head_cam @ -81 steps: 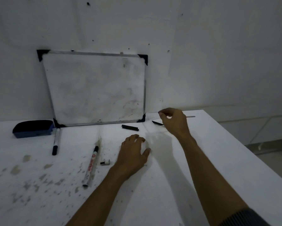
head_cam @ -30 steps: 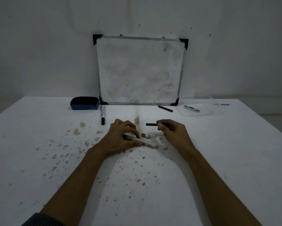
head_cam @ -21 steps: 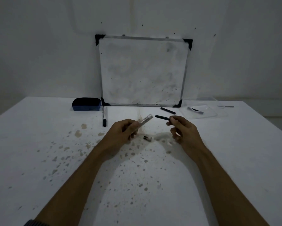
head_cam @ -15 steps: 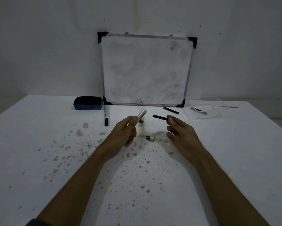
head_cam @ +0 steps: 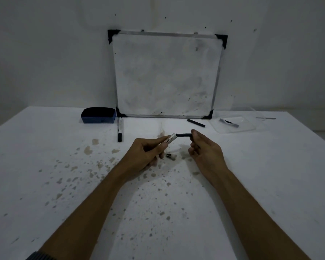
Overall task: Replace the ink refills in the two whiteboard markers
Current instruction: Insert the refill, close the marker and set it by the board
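My left hand (head_cam: 145,153) grips a white marker barrel (head_cam: 169,138) above the table, its open end pointing up and to the right. My right hand (head_cam: 205,148) pinches a black ink refill (head_cam: 183,135) by its right end; the refill's left tip sits at the barrel's opening. A small end cap (head_cam: 171,156) lies on the table just below the two hands. A second marker (head_cam: 120,131) with a black cap lies further back to the left. Another black refill (head_cam: 196,123) rests near the whiteboard's lower right corner.
A whiteboard (head_cam: 166,76) leans on the wall at the back of the stained white table (head_cam: 45,184). A blue eraser (head_cam: 98,115) sits at its left. A clear plastic package (head_cam: 233,123) and a thin grey strip (head_cam: 266,118) lie at the back right.
My left hand picked the marker barrel up off the table and tilted it. My right hand brought the refill leftward until its tip reached the barrel's opening. The end cap stayed on the table.
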A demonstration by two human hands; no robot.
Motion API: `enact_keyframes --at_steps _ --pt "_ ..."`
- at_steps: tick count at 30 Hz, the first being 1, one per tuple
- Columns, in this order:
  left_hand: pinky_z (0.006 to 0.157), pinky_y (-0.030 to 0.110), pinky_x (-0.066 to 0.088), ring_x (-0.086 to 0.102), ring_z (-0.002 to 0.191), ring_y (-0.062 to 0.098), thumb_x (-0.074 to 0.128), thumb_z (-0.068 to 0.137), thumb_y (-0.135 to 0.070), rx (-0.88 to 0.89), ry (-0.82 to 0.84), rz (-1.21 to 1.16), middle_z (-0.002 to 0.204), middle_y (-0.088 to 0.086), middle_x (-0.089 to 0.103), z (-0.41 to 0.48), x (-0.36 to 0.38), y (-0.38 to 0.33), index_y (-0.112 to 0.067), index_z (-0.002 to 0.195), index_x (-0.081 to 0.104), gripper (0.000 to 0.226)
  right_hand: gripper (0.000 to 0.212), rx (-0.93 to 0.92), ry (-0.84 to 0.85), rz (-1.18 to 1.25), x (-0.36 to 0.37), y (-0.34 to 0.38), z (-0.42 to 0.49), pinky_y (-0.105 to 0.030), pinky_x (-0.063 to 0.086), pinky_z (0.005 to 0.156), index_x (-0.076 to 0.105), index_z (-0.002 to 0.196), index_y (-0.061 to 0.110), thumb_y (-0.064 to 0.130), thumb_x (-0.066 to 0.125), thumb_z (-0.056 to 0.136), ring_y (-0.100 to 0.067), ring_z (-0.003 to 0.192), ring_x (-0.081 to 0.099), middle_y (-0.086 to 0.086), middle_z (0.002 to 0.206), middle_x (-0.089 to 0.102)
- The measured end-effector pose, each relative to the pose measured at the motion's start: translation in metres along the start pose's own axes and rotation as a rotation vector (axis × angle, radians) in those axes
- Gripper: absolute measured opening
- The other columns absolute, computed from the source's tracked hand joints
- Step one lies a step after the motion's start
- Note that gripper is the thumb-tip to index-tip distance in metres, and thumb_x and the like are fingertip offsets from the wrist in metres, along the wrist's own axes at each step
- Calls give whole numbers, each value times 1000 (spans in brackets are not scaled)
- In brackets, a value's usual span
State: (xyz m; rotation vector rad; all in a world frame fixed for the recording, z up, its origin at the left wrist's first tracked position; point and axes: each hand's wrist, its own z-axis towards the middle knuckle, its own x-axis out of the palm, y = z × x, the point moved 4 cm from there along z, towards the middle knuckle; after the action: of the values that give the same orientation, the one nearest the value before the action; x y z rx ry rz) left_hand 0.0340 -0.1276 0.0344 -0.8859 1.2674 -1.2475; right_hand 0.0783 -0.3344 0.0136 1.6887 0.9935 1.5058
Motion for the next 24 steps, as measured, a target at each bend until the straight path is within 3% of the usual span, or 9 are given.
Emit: enact_keyframes --at_steps 4,10,12,16,20,24 --pt "46 21 39 47 56 15 62 100 -34 20 -20 80 72 2 67 1 2 3 -32 136 64 36 27 -62 -21 -83 1 3 -3 -26 55 70 74 119 7 14 74 92 -12 79 59 -3 100 70" --pt "52 24 46 56 57 9 60 102 -35 47 -30 162 71 -2 67 1 6 5 -36 134 65 33 33 -358 53 -472 7 17 -12 -31 62 77 70 128 29 25 71 95 -4 75 66 8 96 72" --pt "49 29 46 54 55 16 58 102 -35 68 -28 162 71 5 66 1 6 4 -37 135 65 33 31 -392 79 -470 15 15 -18 -31 62 73 69 123 25 22 74 93 -13 87 70 2 102 75" --pt "44 28 43 51 54 20 59 103 -32 83 -34 108 73 11 65 0 3 2 -35 135 65 33 12 -440 94 -543 23 9 -24 -20 54 66 75 106 29 26 72 95 -18 80 68 3 101 75" --pt "43 24 43 53 52 13 59 102 -32 69 -87 100 71 2 66 3 0 5 -33 137 63 35 23 -472 140 -750 25 2 -22 -19 55 75 70 122 34 33 57 103 -12 91 68 10 120 67" --pt "46 26 47 52 55 15 59 103 -33 66 -149 77 79 11 68 7 -3 8 -33 139 62 36 22 -423 124 -984 26 -1 -22 -16 47 71 63 122 28 32 59 101 -2 84 63 10 108 65"
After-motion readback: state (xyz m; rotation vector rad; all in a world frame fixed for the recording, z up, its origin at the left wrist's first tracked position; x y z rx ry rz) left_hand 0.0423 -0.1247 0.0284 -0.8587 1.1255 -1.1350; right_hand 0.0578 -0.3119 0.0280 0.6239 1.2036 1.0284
